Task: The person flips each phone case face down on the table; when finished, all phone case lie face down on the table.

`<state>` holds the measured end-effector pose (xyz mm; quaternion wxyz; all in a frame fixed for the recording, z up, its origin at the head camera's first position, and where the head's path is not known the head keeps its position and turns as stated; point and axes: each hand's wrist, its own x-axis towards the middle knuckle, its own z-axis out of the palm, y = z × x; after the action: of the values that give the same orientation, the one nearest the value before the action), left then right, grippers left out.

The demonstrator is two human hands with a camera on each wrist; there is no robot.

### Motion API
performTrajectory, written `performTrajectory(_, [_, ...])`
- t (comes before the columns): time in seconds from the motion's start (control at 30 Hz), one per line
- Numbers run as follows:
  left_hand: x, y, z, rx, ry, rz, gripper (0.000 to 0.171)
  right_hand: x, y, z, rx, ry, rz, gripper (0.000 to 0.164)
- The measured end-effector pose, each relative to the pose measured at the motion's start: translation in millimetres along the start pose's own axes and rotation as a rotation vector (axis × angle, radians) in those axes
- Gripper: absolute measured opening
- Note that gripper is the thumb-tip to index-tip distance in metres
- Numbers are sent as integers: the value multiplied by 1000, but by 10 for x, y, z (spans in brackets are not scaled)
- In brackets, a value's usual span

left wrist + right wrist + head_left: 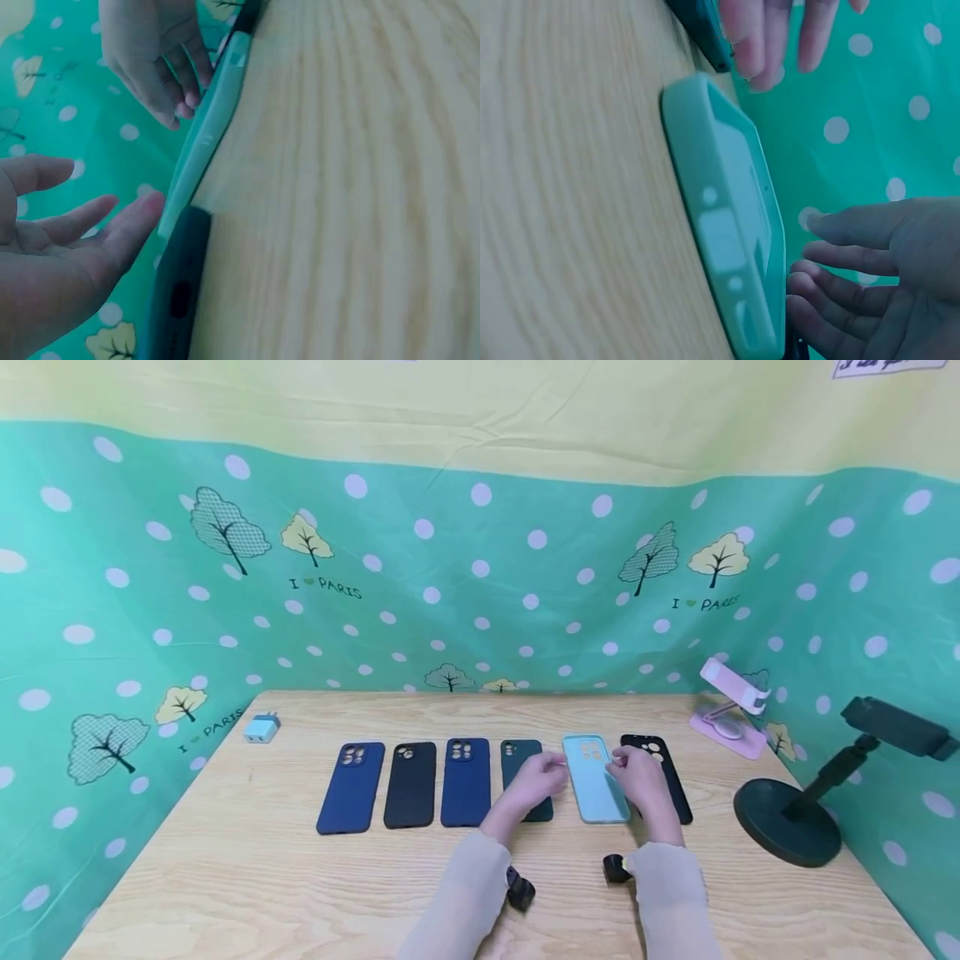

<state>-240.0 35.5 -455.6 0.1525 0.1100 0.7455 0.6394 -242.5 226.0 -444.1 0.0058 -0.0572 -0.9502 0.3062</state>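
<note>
A light blue phone case (597,800) lies with its hollow side up on the table between my two hands. Beside its left edge, my left hand (537,781) hovers over a dark green phone case (538,811), fingers loosely bent and holding nothing. My right hand (642,779) is at the light blue case's right edge, partly covering a black phone case (678,795). In the right wrist view, that hand's relaxed fingers (840,289) are close to the case's far rim, with nothing pinched between them and the thumb.
Left of the hands lie a blue phone case (466,789), a black one (410,789) and another blue one (351,793). A small charger plug (262,728) sits at the back left. At the right stand a pink phone stand (731,722) and a black stand (787,827).
</note>
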Motion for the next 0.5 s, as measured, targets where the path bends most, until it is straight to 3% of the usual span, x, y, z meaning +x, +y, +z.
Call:
performTrajectory(0.2, [44,-19,76,-21,-12,-75,44,4,39,-5,-13,-11,17,34])
performTrajectory(0.5, [69,-30,116,1,11,-81,44,-10,48,7,-60,14,-12,27])
